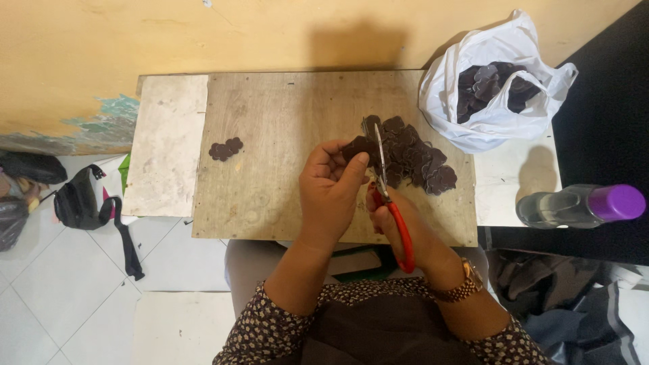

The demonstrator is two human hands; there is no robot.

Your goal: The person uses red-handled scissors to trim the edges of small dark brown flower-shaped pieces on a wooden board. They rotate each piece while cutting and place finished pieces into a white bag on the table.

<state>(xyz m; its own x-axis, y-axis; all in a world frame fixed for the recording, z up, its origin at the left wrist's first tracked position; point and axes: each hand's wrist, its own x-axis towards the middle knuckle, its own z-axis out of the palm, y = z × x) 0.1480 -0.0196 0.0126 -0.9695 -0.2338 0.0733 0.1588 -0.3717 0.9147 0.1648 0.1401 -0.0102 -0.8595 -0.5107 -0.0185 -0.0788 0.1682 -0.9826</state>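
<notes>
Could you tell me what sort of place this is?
Probably a small home craft workspace: a worn wooden board by a peeling wall, red-handled scissors trimming a dark flower-shaped cutout, and a plastic bag of more.

Low wooden bench [169, 145] against yellow wall, top worn and pale. Plywood board [284, 128] lies on it, covering the middle. On board: small pair of dark flower-shaped cutouts [225, 149] at left, heap of same dark cutouts [419, 162] at right. White plastic bag [493, 115] with more cutouts sits on bench's right end, edge overlapping the board.
</notes>
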